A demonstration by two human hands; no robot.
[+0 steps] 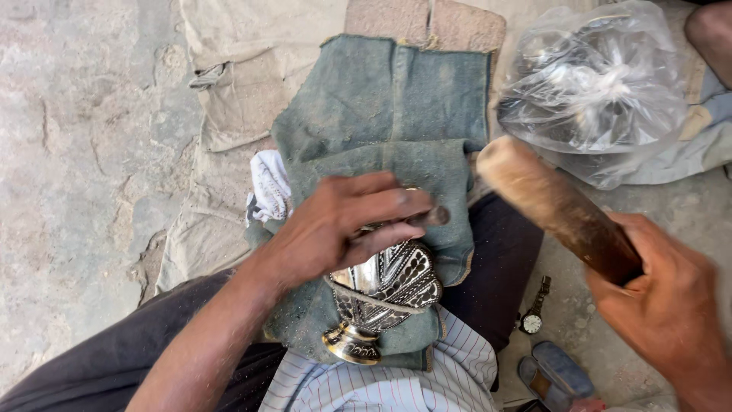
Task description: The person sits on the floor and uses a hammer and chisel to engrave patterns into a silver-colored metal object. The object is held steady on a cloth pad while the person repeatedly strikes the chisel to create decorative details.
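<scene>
bare stone floor [69, 152] out on the left, then a pale canvas sheet [229, 84] spread over it. a white patterned rag [268, 187] peeks from under the green-grey cloth [381, 107] draped across the lap. left hand [343, 225] sits on top of the engraved silver vase [385, 294], fingers [396, 202] stretched out close together, pinning a thin metal tool [431, 217] against the vase body. the vase lies tilted on the cloth, its foot pointing toward the striped shirt [450, 374]. right hand [667, 305] is wrapped tight around a wooden mallet [557, 206], head raised and blurred. a wristwatch [534, 309] lies on the floor, a clear plastic bag [602, 84] behind.
</scene>
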